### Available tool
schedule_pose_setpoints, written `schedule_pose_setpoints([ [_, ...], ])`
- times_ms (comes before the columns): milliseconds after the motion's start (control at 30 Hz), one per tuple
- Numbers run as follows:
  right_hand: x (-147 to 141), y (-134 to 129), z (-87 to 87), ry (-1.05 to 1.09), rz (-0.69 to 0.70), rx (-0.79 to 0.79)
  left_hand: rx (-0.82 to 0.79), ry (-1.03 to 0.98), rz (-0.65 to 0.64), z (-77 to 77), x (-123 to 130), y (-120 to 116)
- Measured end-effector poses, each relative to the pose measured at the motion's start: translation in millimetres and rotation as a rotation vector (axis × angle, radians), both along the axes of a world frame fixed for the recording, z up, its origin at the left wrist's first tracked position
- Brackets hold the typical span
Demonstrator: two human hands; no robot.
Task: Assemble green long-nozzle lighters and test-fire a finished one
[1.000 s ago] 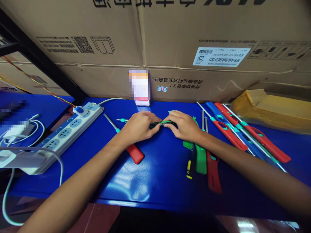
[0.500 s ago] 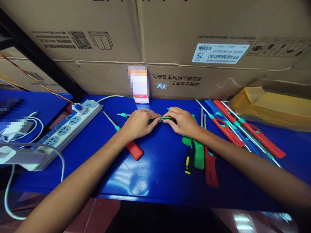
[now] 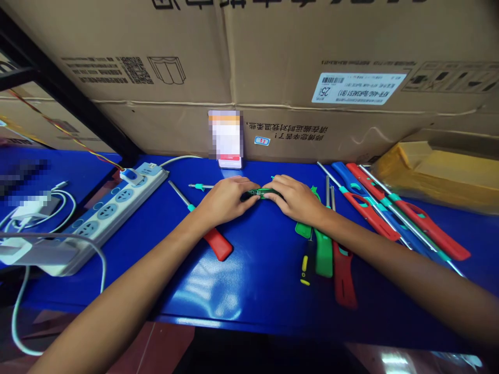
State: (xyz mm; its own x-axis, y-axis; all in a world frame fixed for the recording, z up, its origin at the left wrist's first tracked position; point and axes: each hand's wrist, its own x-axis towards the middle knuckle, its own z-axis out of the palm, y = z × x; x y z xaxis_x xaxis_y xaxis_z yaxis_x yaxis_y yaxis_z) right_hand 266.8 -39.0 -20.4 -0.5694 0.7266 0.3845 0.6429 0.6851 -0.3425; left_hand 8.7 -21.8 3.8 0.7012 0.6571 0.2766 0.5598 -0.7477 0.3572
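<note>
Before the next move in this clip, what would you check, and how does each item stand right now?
1. Grip: ok. The left hand and right hand both close on the small green-and-black tool.
2. Condition of the tool's hidden part: cannot tell; the fingers cover much of it.
3. Left wrist clear of the red-handled screwdriver: not ok; the wrist appears to lie over its shaft.
4. Right forearm clear of the green-handled tool: not ok; the forearm crosses it just above the handle.
5. Power strip clear of the hands: ok; it lies apart from the left hand.
</note>
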Motion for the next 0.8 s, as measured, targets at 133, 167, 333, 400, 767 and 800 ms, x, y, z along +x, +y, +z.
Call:
schedule_pose_setpoints([
  [133,-0.6,-0.8,0.1,-0.006,-0.017,0.005,0.017,0.031,0.016,-1.2,0.1,-0.1],
  [167,-0.5,-0.9,0.0,-0.004,-0.014,0.007,0.014,0.038,0.021,-1.3,0.4,-0.3],
  [333,0.2,-1.2,-0.3,0.022,-0.013,0.012,0.006,0.015,0.04,-2.1,1.6,-0.6],
  [400,0.2,-1.5,0.0,0.013,-0.017,0.014,0.002,0.0,0.037,-2.5,1.6,-0.5],
  [767,2.0,0.2,-1.2,0.065,-0.008,0.018,-0.021,-0.064,-0.009,-5.5,-0.2,3.6],
  [800,2.0,-0.1,-1.5,0.053,-0.015,0.022,-0.029,-0.072,-0.024,-5.4,-1.1,4.8],
])
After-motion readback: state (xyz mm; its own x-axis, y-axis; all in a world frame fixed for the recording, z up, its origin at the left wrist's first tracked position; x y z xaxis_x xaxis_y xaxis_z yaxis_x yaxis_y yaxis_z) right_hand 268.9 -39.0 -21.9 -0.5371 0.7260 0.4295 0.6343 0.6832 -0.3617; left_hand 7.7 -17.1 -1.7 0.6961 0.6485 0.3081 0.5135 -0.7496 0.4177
